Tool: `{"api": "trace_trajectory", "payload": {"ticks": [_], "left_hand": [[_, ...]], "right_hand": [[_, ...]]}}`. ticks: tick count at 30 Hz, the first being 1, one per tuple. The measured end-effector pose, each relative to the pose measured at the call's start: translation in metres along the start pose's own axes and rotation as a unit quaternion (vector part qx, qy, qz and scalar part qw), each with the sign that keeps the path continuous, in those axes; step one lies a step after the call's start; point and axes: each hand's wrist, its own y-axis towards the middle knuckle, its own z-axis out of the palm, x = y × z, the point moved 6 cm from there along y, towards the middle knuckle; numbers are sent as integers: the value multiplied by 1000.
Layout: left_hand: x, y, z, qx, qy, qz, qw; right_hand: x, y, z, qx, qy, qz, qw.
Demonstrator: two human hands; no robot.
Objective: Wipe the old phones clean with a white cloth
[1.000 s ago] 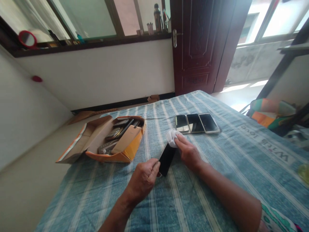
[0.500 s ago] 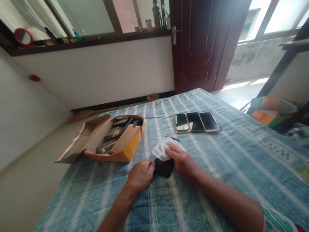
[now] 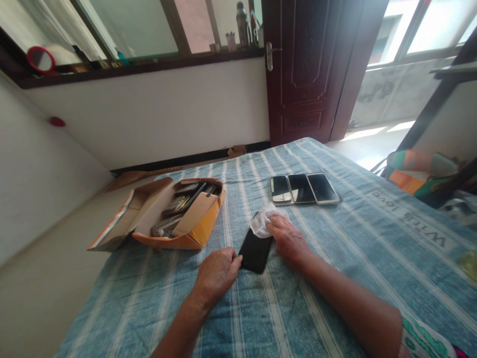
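Observation:
A black smartphone [image 3: 255, 253] lies on the striped blue cloth, its far end covered by a white cloth or tissue [image 3: 265, 222]. My left hand [image 3: 219, 271] is closed, pinching the phone's near left edge between thumb and fingers. My right hand [image 3: 288, 238] presses the white cloth onto the phone's upper part, fingers bent over it. Beyond my right hand lie three phones side by side: one with a reflecting screen [image 3: 280, 189], a dark one [image 3: 301, 188] in the middle and a white-framed one [image 3: 322, 188].
An open orange cardboard box [image 3: 197, 233] holding several phones stands at the left, its lid [image 3: 122, 219] folded outward. The striped blue cloth [image 3: 357, 278] spreads beneath everything. Behind are a dark red door [image 3: 309, 74] and a windowsill [image 3: 149, 67] with small items.
My right hand and the white cloth have slid up and to the right along the phone, baring more of its dark surface. My left hand keeps its hold at the edge.

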Motion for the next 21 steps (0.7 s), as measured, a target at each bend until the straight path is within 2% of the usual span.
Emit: {"api": "trace_trajectory", "payload": {"ticks": [3, 7, 12, 16, 21], "left_hand": [[2, 1, 0, 1, -23, 7, 1000], [5, 3, 2, 9, -50, 8, 999], [8, 5, 1, -1, -67, 8, 998], [8, 4, -2, -9, -52, 1, 999], [6, 2, -7, -20, -17, -15, 1000]], "right_hand": [[12, -10, 3, -21, -45, -11, 999], [45, -31, 12, -62, -107, -49, 991], [75, -41, 15, -67, -134, -103, 983], [66, -33, 8, -57, -125, -112, 984], [27, -23, 2, -10, -135, -26, 990]]}}
